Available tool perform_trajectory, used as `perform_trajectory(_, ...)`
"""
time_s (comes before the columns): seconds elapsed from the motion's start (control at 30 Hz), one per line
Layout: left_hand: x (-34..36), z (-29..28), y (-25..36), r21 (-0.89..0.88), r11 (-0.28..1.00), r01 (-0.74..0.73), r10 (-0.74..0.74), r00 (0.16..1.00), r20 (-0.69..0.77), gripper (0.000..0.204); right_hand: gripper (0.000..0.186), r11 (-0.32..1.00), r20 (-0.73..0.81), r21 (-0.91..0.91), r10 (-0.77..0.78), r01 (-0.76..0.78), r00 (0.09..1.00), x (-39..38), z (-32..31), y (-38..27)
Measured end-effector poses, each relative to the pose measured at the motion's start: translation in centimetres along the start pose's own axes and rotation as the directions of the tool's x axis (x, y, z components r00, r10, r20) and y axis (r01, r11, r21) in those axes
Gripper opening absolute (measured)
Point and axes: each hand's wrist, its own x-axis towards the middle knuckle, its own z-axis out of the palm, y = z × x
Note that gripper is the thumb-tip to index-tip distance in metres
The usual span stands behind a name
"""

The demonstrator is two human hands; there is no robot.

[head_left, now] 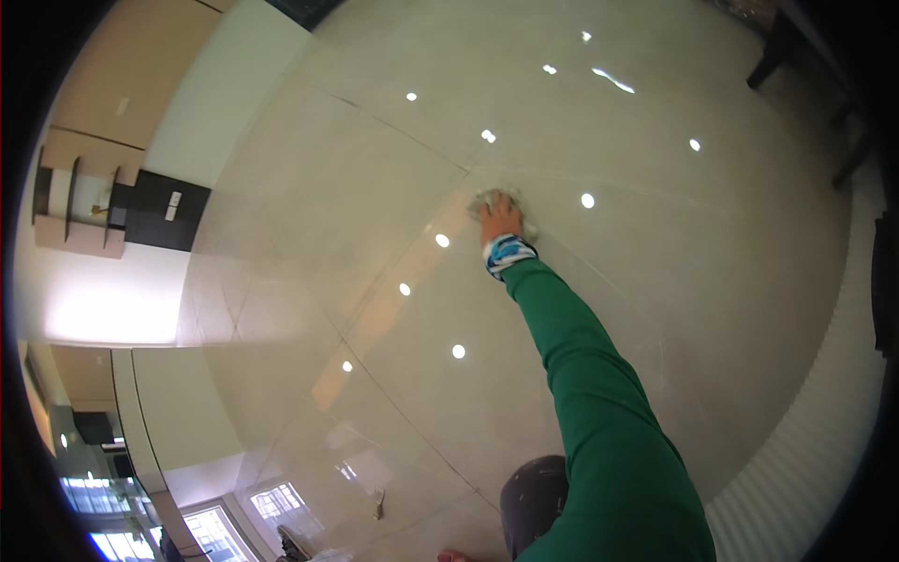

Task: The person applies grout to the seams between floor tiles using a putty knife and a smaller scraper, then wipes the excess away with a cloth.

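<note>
My right hand (502,217) reaches far forward in a green sleeve, with a blue-and-white patterned cuff at the wrist. It lies palm down on a crumpled greyish cloth (484,199), fingers spread over it, pressing it to the glossy beige tiled floor (599,281). Edges of the cloth show around the fingers and beside the wrist. My left hand does not appear. A dark-clad knee (534,496) shows below, left of the sleeve. At the lower edge is a small patch of skin (451,556) that I cannot make out.
A small brownish object (379,504) lies on the floor at the lower left, near a dark item (291,543) at the edge. Cabinets (140,75) and a lit wall recess line the left. Dark furniture legs (773,56) stand far right, above a ribbed white surface (796,459).
</note>
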Motion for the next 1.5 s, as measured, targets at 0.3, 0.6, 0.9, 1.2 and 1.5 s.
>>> perform_trajectory(0.3,-8.7,38.3,4.9,-0.135,0.980,-0.148,0.155,0.987,0.039,0.043,0.048,0.998,-0.353,-0.052,-0.046,0.030,0.935,8.3,19.8,36.9)
perform_trajectory(0.6,-4.9,24.2,-17.8,0.026,0.887,-0.460,0.458,0.886,0.075,0.042,0.061,0.808,-0.256,-0.087,0.547,-0.582,0.797,-44.7,19.2,46.3)
perform_trajectory(0.9,9.4,15.2,-9.9,-0.106,0.881,-0.461,0.472,0.871,0.135,0.027,0.065,0.807,-0.443,-0.008,0.527,-0.591,0.726,-42.8,11.7,41.1)
perform_trajectory(1.2,-0.3,21.1,-15.0,-0.630,0.609,-0.482,0.658,0.751,0.062,0.046,0.057,0.449,-0.355,0.262,0.868,-0.854,0.347,-59.0,14.0,58.9)
perform_trajectory(1.5,-14.4,25.4,-18.0,-0.832,0.553,-0.054,0.554,0.769,0.318,0.042,0.062,0.597,-0.480,0.360,0.778,-0.717,0.406,-63.2,5.1,64.4)
